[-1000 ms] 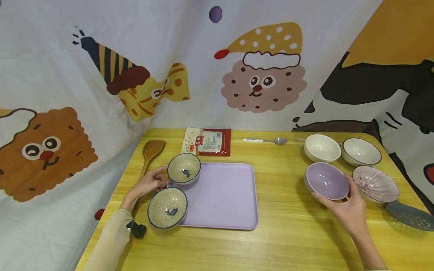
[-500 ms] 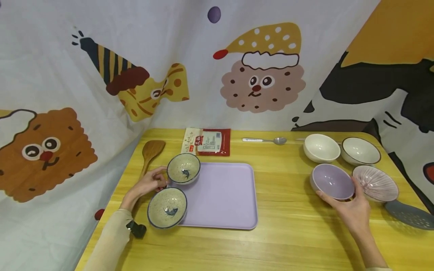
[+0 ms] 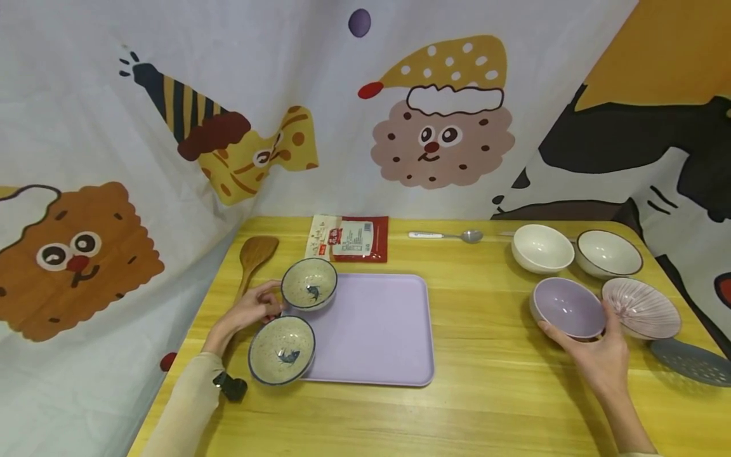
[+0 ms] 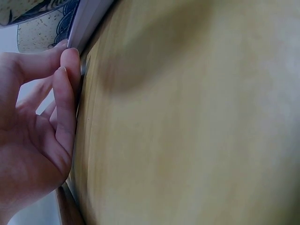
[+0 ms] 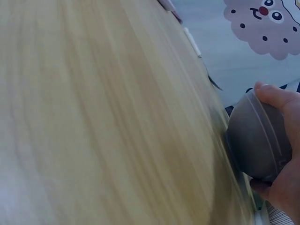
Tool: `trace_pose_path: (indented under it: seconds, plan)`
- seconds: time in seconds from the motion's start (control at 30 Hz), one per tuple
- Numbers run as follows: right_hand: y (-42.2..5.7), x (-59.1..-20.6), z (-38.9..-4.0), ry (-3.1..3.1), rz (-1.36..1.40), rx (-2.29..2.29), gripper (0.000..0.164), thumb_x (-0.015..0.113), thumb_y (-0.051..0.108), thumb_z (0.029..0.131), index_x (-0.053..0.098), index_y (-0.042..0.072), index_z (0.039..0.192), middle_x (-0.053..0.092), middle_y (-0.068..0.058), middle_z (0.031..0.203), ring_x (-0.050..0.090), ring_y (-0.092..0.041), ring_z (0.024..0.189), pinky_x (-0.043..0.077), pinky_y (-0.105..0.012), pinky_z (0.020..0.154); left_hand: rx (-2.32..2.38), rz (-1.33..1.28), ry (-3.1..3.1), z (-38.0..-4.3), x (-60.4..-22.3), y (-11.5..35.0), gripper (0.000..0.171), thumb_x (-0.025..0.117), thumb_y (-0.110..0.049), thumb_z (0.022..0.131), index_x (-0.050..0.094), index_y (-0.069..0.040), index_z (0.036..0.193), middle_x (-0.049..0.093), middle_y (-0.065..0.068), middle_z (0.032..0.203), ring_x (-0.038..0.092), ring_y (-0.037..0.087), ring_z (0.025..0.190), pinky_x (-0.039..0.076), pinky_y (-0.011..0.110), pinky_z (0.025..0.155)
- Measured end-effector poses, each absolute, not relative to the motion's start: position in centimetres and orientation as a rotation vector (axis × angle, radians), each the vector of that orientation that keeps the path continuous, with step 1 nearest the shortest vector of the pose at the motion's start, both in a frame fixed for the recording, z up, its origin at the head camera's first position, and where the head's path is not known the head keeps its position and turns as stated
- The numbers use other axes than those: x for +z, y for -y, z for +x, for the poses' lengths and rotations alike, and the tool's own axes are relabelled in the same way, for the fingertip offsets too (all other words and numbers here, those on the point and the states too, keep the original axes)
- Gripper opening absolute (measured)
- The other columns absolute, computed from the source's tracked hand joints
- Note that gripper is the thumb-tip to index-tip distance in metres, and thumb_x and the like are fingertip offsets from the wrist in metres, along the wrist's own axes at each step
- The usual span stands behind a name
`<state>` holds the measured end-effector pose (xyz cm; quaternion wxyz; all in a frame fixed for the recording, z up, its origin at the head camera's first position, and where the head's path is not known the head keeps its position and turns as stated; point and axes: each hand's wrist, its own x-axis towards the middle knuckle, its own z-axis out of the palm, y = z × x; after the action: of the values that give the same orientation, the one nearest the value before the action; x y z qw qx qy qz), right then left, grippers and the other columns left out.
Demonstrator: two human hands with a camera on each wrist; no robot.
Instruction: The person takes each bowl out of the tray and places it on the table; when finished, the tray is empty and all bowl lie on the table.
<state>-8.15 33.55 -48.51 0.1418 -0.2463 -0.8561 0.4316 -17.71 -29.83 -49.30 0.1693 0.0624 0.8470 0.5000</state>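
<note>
My right hand (image 3: pixel 599 355) grips a lilac bowl (image 3: pixel 568 308) by its rim and side, thumb at the near left and fingers at the right. The bowl's outer wall (image 5: pixel 258 136) shows in the right wrist view. It sits close against a pink-striped bowl (image 3: pixel 642 310); whether they touch I cannot tell. At the left edge of a lilac tray (image 3: pixel 379 330), my left hand (image 3: pixel 254 309) pinches the rim, seen in the left wrist view with fingertips at the tray edge (image 4: pixel 89 26). Two speckled bowls with blue fish, a far one (image 3: pixel 309 284) and a near one (image 3: pixel 282 351), stand on the tray's left side.
A cream bowl (image 3: pixel 542 249) and a brown-rimmed bowl (image 3: pixel 608 254) stand at the back right. A grey slotted spatula (image 3: pixel 691 362) lies at the right. Along the back are a spoon (image 3: pixel 445 236) and a food packet (image 3: pixel 347 238). A wooden spatula (image 3: pixel 257 254) lies left.
My right hand has moved the lilac bowl to the right, beside the striped bowl, which has shifted slightly right. The left hand, tray and fish bowls have stayed in place.
</note>
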Motion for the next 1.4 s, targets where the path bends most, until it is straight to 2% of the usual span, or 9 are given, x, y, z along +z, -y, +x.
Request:
trace_pose_path:
  seconds: [0.2,0.33,0.43,0.53,0.67,0.87,1.03,1.27,1.4]
  plan:
    - [-33.4,-48.2,-8.1,2.472,-0.634,1.253,0.119,0.091,0.027,0.073,0.015,0.017,0.164,0.032,-0.022,0.161,0.036,-0.043,0.143,0.027,-0.059,0.119,1.438,0.184,-2.404,-17.6,-49.4,29.8,0.062,0.067,-0.006,0.091,0.042,0.004,0.147,0.065,0.008,0.08,0.058,0.014,0.066,0.052,0.028,0.057]
    - [-33.0,-48.1,-7.8,2.451,-0.585,1.227,0.117,0.093,0.02,0.071,0.021,0.018,0.162,0.039,-0.018,0.158,0.042,-0.038,0.139,0.036,-0.033,0.117,1.445,0.176,-2.392,-17.6,-49.3,29.7,0.064,0.067,-0.006,0.091,0.04,0.003,0.149,0.065,0.01,0.082,0.058,0.015,0.067,0.052,0.028,0.058]
    - [-32.8,-47.9,-7.4,2.445,-0.518,1.184,0.117,0.094,0.014,0.068,0.024,0.015,0.161,0.04,-0.019,0.155,0.042,-0.037,0.137,0.036,-0.01,0.105,1.445,0.169,-2.393,-17.6,-49.4,29.8,0.064,0.067,-0.006,0.091,0.041,0.003,0.149,0.064,0.009,0.082,0.058,0.015,0.067,0.052,0.028,0.058]
    - [-32.5,-47.4,-7.0,2.461,-0.457,1.112,0.118,0.095,0.014,0.066,0.025,0.009,0.16,0.039,-0.026,0.153,0.038,-0.043,0.137,0.041,-0.028,0.113,1.435,0.177,-2.403,-17.7,-49.6,29.9,0.063,0.067,-0.006,0.091,0.043,0.003,0.147,0.064,0.008,0.08,0.058,0.015,0.066,0.052,0.028,0.057]
    - [-32.0,-46.2,-6.3,2.504,-0.448,0.996,0.119,0.095,0.019,0.065,0.024,0.004,0.16,0.035,-0.034,0.152,0.03,-0.052,0.14,0.027,-0.072,0.112,1.416,0.176,-2.416,-17.7,-49.7,29.9,0.061,0.067,-0.007,0.091,0.044,0.002,0.147,0.064,0.008,0.08,0.058,0.015,0.067,0.053,0.028,0.058]
    - [-30.6,-44.3,-6.1,2.534,-0.447,0.933,0.118,0.094,0.026,0.067,0.024,0.004,0.16,0.028,-0.034,0.157,0.028,-0.052,0.143,0.028,-0.076,0.107,1.414,0.172,-2.414,-17.8,-49.6,30.1,0.062,0.067,-0.007,0.091,0.043,0.002,0.147,0.064,0.008,0.08,0.058,0.017,0.068,0.053,0.029,0.058]
    - [-29.4,-42.9,-6.7,2.514,-0.36,0.96,0.115,0.094,0.024,0.067,0.027,0.003,0.158,0.034,-0.035,0.152,0.037,-0.053,0.134,0.033,-0.074,0.1,1.413,0.175,-2.419,-17.9,-49.7,30.1,0.061,0.067,-0.007,0.091,0.045,0.001,0.147,0.064,0.008,0.079,0.058,0.017,0.067,0.052,0.029,0.058]
    - [-27.0,-40.7,-7.5,2.552,-0.195,1.11,0.111,0.09,0.023,0.075,0.023,0.004,0.16,0.03,-0.029,0.16,0.039,-0.054,0.136,0.031,-0.062,0.115,1.426,0.176,-2.425,-17.9,-49.8,30.2,0.058,0.066,-0.005,0.09,0.047,0.001,0.145,0.063,0.007,0.078,0.058,0.016,0.066,0.051,0.028,0.056]
    - [-25.2,-39.9,-7.6,2.583,-0.075,1.172,0.112,0.089,0.024,0.078,0.017,0.006,0.162,0.023,-0.026,0.164,0.035,-0.059,0.139,0.028,-0.063,0.116,1.428,0.187,-2.422,-17.9,-49.8,30.2,0.058,0.066,-0.005,0.091,0.047,0.001,0.145,0.063,0.007,0.078,0.058,0.016,0.066,0.051,0.028,0.056]
